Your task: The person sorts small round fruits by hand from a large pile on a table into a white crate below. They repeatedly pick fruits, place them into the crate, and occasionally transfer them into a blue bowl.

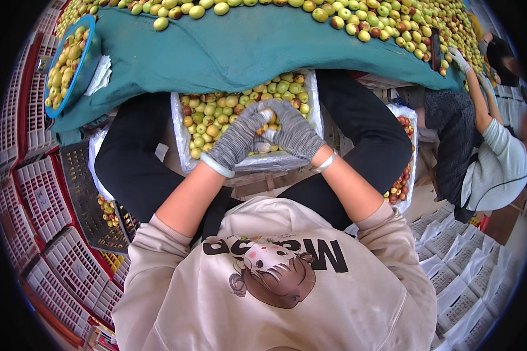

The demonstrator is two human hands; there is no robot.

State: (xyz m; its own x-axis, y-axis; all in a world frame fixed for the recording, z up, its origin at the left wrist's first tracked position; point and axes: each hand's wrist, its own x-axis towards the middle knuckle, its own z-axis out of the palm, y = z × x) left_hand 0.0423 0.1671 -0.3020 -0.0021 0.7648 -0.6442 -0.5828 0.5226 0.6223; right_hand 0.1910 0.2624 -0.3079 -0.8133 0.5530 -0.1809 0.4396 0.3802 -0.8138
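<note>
Both hands wear grey knitted gloves with pale fingertips and meet above a crate lined with clear plastic [180, 145]. Green and yellowish jujubes [211, 116] with brown patches fill the crate. My left hand [241, 136] comes in from the left, its fingers curled around a few jujubes [263, 128] between the two palms. My right hand [292, 131] is bent around the same fruit from the right. The fingers overlap, so how many fruits each hand holds is hidden. The crate stands between my knees, under the edge of a green cloth [246, 48].
Loose jujubes [377, 19] are heaped along the cloth's far side. A blue basin [92, 48] of fruit sits at the left beside folded white sheets [100, 75]. A lined crate of redder fruit [405, 180] stands right of my knee. Plastic crates [44, 197] are stacked left; a co-worker [494, 162] sits at right.
</note>
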